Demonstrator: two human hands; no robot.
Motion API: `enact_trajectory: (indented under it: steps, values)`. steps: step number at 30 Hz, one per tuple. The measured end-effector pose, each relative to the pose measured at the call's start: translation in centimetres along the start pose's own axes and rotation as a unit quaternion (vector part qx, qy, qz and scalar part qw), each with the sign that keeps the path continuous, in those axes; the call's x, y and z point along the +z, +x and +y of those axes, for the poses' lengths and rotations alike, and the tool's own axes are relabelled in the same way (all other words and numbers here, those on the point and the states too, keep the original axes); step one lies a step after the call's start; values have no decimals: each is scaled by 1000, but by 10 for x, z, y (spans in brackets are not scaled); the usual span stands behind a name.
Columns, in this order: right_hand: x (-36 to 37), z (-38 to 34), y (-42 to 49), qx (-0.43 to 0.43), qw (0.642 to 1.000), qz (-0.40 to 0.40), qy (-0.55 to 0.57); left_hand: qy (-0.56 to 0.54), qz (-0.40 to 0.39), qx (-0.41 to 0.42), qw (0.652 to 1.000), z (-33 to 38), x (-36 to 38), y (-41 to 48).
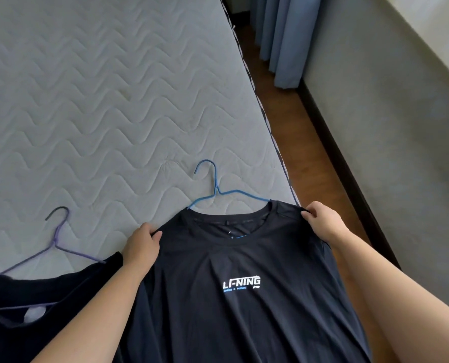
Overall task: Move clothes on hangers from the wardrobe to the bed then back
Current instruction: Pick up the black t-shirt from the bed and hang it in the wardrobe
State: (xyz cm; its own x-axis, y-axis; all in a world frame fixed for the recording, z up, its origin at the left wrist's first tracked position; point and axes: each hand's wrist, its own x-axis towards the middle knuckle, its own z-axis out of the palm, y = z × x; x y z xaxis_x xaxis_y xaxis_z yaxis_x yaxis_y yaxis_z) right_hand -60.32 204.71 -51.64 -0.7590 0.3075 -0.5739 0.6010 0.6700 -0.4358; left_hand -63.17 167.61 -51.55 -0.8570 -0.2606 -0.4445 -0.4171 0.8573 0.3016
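- the left hand (142, 246) pinches one shoulder of the shirt (244, 258). the right hand (322, 221) pinches the other.
- holding both shoulders likely helps the shirt lie flat and wide.
- the shirt lies on the near right part of the bed (100, 87). the blue hanger (214, 191) is in its neck, hook pointing away.
- a dark top (74, 292) on a purple hanger (57, 244) lies just to the left, close under the left arm.
- the floor (309, 142) is right beside the bed edge, so the shirt could slip off.
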Motion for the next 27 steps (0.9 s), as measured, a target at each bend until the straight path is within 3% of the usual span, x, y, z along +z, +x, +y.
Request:
enact_trajectory:
  steps: [9, 19, 27]
  values:
    - [-39, 32, -79, 0, 988, 101, 113, -121, -39, 60, 990, 23, -25, -78]
    - [-119, 137, -251, 75, 963, 188, 177, -164, -103, 118, 974, 97, -54, -233]
    - [-200, 184, -363, 99, 903, 310, 280, -161, -92, 238, 953, 181, -82, -330]
